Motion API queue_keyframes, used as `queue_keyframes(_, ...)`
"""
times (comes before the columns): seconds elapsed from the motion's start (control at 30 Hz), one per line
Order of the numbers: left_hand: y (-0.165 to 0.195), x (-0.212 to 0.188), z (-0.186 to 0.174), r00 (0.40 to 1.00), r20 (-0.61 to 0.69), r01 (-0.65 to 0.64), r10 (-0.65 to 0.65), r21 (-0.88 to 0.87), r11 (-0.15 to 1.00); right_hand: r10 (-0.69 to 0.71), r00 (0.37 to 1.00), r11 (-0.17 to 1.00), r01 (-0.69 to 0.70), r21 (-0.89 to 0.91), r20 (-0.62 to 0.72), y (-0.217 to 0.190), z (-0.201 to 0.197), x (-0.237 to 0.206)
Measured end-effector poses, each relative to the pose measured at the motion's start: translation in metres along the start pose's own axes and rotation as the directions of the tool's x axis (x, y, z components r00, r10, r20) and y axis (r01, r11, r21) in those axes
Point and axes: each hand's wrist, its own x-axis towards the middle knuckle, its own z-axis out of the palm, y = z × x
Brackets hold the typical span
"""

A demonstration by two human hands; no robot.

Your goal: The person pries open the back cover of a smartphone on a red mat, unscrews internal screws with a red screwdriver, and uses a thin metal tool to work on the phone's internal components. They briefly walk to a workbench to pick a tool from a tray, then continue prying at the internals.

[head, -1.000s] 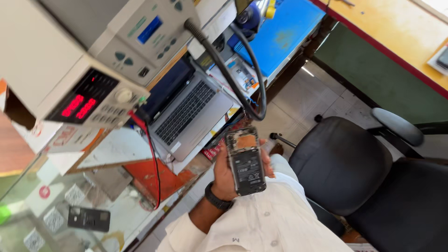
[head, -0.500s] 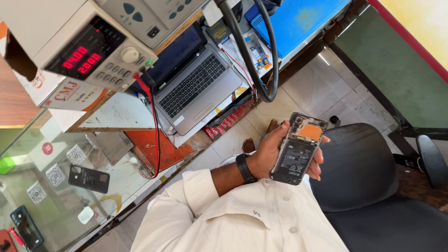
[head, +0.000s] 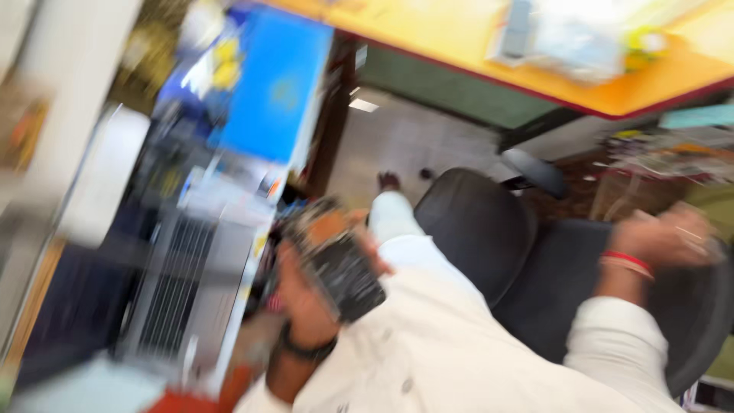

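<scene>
The left hand grips an opened phone, fingers wrapped around its edges, just beside the laptop. The right hand hangs over the black chair, well apart from the laptop; blur hides its fingers, so their state cannot be told.
</scene>
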Motion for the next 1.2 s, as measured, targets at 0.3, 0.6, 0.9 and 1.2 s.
queue_keyframes(0.3,-0.001,0.213,-0.038,0.936,-0.254,-0.198,0.243,0.193,0.961,0.155,0.740,-0.055,-0.655,0.753,0.655,-0.261,0.133,0.173)
queue_keyframes(0.6,-0.026,0.365,0.007,0.926,-0.300,-0.153,0.229,0.259,0.954,-0.222,0.093,-0.499,-0.866,-0.031,0.971,-0.266,0.216,0.335)
queue_keyframes(0.9,-0.034,0.406,0.014,0.934,-0.314,-0.094,0.169,0.242,0.966,-0.277,0.481,-0.707,-0.688,0.163,0.832,-0.238,0.245,0.356)
queue_keyframes(1.2,-0.042,0.436,0.005,0.949,-0.308,0.010,0.070,0.252,0.968,-0.379,0.913,0.393,0.011,0.920,0.151,-0.202,0.284,0.405)
